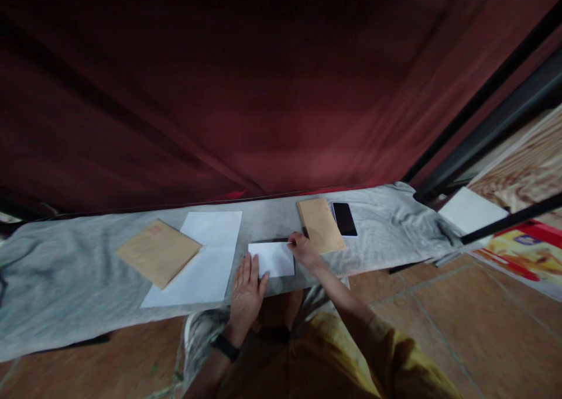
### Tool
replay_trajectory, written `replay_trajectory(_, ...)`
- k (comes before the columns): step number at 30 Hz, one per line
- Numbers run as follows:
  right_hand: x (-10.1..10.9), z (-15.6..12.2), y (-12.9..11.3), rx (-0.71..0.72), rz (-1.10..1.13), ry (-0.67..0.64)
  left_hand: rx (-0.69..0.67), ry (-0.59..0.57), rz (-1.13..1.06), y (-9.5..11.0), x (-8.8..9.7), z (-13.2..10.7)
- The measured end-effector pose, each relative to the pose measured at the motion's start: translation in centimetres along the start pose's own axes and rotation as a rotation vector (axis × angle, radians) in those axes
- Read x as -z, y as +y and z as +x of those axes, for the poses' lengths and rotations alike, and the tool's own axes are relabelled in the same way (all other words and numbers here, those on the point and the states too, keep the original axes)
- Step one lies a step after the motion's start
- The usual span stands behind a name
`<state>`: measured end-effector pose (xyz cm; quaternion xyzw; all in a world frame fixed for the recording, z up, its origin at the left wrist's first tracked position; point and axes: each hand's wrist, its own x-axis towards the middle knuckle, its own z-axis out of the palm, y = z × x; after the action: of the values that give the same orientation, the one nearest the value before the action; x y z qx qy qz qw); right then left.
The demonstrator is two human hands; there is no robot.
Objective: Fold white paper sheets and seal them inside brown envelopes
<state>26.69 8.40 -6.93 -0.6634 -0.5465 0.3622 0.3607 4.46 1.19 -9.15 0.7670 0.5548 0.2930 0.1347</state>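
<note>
My left hand (246, 289) lies flat with fingers stretched out, pressing the near left corner of a small folded white paper (272, 258) on the grey cloth (65, 270). My right hand (302, 248) is closed at the paper's far right corner, pinching something thin; a dark pen-like thing (274, 240) lies along the paper's far edge. A brown envelope (322, 224) lies just beyond my right hand.
A large white sheet (199, 258) lies left of the small paper, with a second brown envelope (158, 253) partly on it. A black phone (345, 219) sits beside the right envelope. A dark red curtain (246, 95) hangs behind. White paper (472, 210) and printed boards lie at right.
</note>
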Motion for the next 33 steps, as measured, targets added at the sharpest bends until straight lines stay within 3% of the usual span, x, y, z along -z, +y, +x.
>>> replay_trajectory(7,1.7,-1.9,-0.7,-0.091,0.507,-0.005,0.539,0.133,-0.672,0.6,2.3,2.1)
replay_trajectory(9,1.7,-2.8,-1.0,-0.101,0.598,0.009,0.658,0.095,-0.924,0.9,2.8,2.7)
replay_trajectory(13,0.1,-4.7,-1.1,-0.192,0.871,0.085,0.723,-0.11,-1.188,2.4,2.8,2.8)
replay_trajectory(18,-2.3,-6.5,-0.2,-0.217,0.951,0.105,0.81,-0.17,-1.191,3.6,1.3,1.6)
replay_trajectory(21,-2.4,-7.2,0.9,-0.179,0.838,0.082,0.799,-0.211,-1.049,3.0,1.0,1.7)
replay_trajectory(25,-1.6,-8.1,2.1,-0.079,0.468,0.145,0.729,-0.305,-0.87,1.4,1.5,2.8)
replay_trajectory(29,-1.1,-8.9,1.8,0.268,-0.021,0.152,0.735,-0.37,-0.823,0.7,1.6,3.7)
replay_trajectory(33,-2.1,-8.4,0.3,0.563,-0.368,-0.088,0.773,-0.384,-0.764,0.6,1.2,4.1)
